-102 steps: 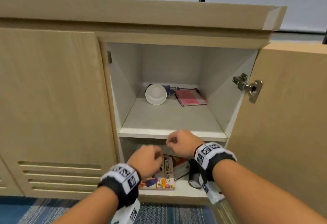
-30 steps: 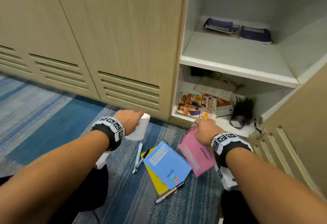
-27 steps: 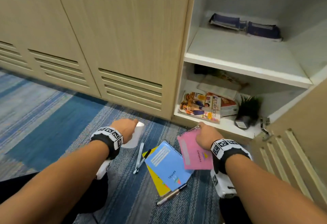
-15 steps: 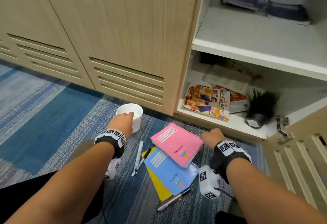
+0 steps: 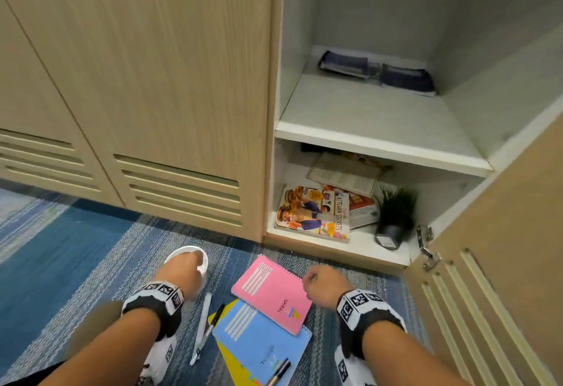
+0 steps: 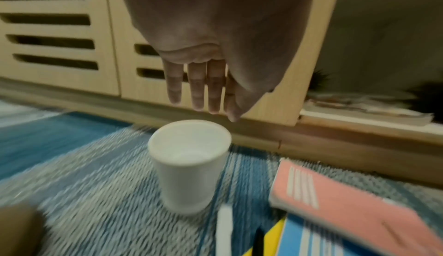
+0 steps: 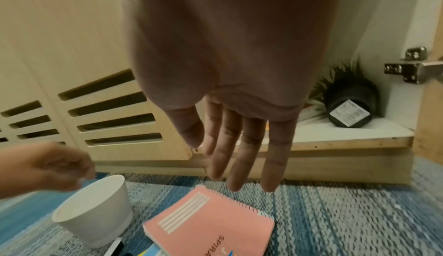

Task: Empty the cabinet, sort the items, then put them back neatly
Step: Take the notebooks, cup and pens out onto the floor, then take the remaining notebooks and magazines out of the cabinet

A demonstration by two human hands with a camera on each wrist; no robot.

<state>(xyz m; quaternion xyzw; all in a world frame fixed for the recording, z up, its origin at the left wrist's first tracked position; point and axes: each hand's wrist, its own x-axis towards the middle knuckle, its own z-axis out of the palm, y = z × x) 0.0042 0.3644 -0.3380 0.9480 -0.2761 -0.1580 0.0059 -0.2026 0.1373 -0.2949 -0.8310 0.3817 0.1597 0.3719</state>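
A white cup stands upright on the blue carpet, and my left hand hovers just above its rim with straight fingers, apart from the cup. A pink spiral notebook lies on a blue notebook and a yellow one. My right hand hangs over the pink notebook's far right corner, fingers straight, holding nothing. In the open cabinet, a cookbook and a tipped plant pot sit on the lower shelf.
Dark blue items lie at the back of the upper shelf. A white pen, a black marker and another pen lie by the notebooks. The open door with its hinge stands at right.
The cup and pink notebook, carried a second ago, now rest on the carpet. My left hand has let go of the cup's rim and my right hand has left the notebook.
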